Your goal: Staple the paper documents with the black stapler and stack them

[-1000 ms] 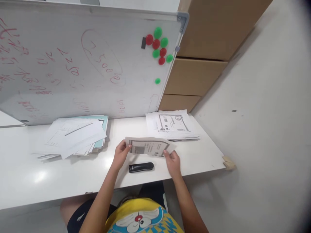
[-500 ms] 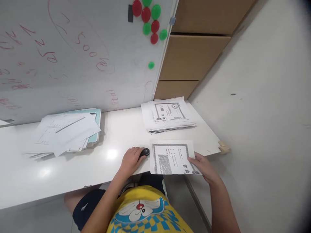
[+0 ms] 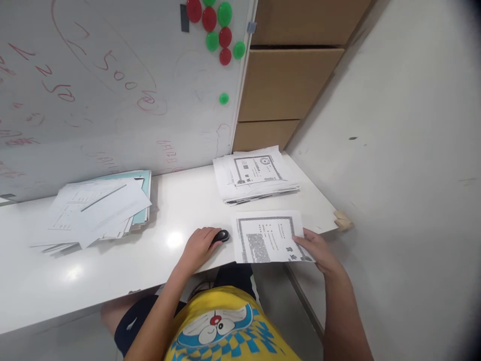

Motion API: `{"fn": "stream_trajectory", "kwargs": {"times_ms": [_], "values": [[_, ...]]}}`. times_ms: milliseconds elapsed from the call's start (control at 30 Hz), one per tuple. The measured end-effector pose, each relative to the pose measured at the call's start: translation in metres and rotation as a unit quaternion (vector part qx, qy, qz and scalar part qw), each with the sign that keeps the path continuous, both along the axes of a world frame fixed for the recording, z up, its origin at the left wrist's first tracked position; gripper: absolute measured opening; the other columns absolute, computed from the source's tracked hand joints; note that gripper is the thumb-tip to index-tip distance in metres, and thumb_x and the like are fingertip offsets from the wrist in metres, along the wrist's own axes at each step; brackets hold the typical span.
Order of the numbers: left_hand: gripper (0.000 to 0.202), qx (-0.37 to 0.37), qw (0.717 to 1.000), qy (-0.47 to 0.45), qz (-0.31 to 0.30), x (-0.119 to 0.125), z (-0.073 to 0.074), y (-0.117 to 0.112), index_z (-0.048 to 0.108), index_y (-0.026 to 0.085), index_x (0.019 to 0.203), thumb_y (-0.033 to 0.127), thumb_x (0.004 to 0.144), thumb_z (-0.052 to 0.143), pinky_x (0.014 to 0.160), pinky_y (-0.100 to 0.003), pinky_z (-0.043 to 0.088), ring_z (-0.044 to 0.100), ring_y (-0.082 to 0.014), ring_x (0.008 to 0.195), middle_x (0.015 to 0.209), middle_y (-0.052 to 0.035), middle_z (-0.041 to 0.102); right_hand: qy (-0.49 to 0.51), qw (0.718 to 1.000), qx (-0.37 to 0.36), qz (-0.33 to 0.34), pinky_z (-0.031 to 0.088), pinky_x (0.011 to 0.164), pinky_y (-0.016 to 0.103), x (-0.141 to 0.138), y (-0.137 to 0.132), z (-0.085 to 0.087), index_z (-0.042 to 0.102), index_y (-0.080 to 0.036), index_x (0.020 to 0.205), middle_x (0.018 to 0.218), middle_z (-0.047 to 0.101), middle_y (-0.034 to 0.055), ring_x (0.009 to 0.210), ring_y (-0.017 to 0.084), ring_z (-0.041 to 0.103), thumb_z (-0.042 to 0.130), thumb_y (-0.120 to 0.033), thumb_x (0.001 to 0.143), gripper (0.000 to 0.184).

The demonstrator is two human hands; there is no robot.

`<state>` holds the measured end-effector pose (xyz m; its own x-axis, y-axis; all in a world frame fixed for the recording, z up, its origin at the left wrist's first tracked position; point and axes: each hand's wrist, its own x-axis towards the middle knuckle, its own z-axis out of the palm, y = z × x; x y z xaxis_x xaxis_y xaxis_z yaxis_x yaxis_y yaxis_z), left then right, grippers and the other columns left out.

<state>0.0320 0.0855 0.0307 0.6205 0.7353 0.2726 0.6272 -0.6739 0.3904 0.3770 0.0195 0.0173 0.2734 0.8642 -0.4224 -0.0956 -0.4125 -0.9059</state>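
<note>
My left hand (image 3: 199, 245) is curled over a black stapler (image 3: 222, 235) at the front edge of the white table (image 3: 158, 260); only the stapler's right end shows. My right hand (image 3: 315, 249) pinches the lower right corner of a printed sheet with a bordered frame (image 3: 267, 236), which lies flat on the table just right of the stapler.
A stack of similar printed sheets (image 3: 255, 173) sits at the back right. A loose pile of papers on a teal folder (image 3: 99, 208) lies at the left. A whiteboard with red writing (image 3: 112, 85) and red and green magnets (image 3: 216, 30) leans behind. Brown boxes (image 3: 289, 82) stand right of it.
The sheet, held up by both hands a second ago, now lies flat at the right. My left hand let go of it and came down on the stapler.
</note>
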Motion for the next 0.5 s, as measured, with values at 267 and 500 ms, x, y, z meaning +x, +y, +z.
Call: {"fn": "stream_trajectory", "kwargs": {"times_ms": [267,500], "values": [[0.031,0.021,0.999,-0.019,-0.025,-0.001,-0.007,0.003,0.051,0.02,0.122,0.03,0.093,0.048,0.078,-0.037,0.047,0.058,-0.0221,0.094,0.103,-0.0083,0.066,-0.003,0.996,-0.01,0.088,0.053,0.068,0.034,-0.028,0.006,0.0,0.069,-0.018,0.1,0.089,0.075,0.006,0.078,0.025,0.069,0.073,-0.044,0.066,0.043],[0.033,0.034,0.999,0.01,-0.035,0.004,-0.009,0.004,0.05,0.019,0.126,0.029,0.094,0.047,0.073,-0.037,0.047,0.059,-0.0221,0.089,0.1,-0.0084,0.067,0.002,0.995,-0.022,0.097,0.052,0.07,0.036,-0.036,0.008,0.004,0.068,-0.017,0.107,0.094,0.075,0.007,0.084,0.027,0.069,0.07,-0.045,0.069,0.047]]}}
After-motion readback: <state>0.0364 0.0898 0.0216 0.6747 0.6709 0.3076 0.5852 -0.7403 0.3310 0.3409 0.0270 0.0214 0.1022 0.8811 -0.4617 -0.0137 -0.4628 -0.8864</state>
